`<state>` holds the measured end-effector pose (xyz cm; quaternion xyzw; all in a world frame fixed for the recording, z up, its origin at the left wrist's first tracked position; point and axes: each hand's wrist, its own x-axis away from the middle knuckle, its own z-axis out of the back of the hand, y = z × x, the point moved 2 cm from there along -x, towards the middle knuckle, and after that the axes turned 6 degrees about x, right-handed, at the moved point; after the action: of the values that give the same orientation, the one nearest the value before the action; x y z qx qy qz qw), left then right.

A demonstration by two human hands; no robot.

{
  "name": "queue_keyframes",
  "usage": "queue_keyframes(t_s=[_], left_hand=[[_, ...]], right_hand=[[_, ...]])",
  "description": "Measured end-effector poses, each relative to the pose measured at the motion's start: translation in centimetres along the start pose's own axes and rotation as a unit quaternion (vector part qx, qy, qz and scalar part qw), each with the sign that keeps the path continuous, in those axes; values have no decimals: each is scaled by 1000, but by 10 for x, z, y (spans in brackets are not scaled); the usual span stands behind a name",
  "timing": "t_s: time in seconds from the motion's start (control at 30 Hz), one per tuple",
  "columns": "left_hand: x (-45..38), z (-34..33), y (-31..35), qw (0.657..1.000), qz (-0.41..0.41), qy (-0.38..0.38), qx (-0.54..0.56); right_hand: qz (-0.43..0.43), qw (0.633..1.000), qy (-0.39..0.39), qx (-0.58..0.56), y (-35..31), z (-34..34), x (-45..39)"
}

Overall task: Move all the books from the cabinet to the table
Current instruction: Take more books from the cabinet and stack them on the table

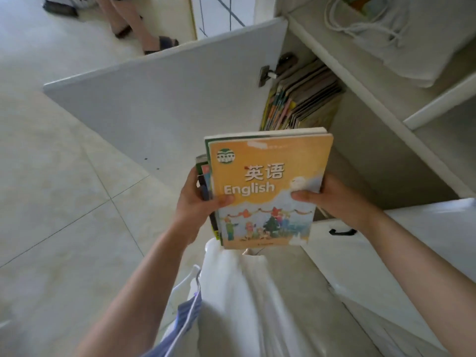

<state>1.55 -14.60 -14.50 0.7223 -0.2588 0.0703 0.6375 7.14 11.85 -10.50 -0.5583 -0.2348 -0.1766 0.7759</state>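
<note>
Stack of books [268,186]: held near the open cabinet [381,140]
Left hand [198,202]: gripping stack's left edge
Right hand [337,199]: gripping right edge
Remaining books [301,99]: upright, far inside cabinet

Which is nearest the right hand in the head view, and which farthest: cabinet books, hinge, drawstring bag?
1. Cabinet books: standing in the open cabinet, up and ahead of the right hand.
2. Hinge: on the door edge, just beyond the books' left end.
3. Drawstring bag: on the shelf above, top right.
</note>
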Motion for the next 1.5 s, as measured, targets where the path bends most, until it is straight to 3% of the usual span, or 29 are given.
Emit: queue_keyframes(t_s=[0.33,0.53,0.73,1.0,1.17,1.5], left_hand=[[129,53,15,961,9,216,174],[210,88,2,937,-14,296,185],[309,122,-22,916,-93,365,139],[454,177,-83,858,-111,476,157],[524,217,-120,830,-80,539,123],[598,326,-147,722,-73,664,182]], right_hand=[[51,996,-50,-44,-58,-103,32],[102,990,-98,3,-67,-170,66],[154,979,-117,58,-61,-252,128],[280,926,-174,183,-56,-382,209],[292,896,-224,251,-57,-463,228],[335,822,-342,309,-110,-645,229]])
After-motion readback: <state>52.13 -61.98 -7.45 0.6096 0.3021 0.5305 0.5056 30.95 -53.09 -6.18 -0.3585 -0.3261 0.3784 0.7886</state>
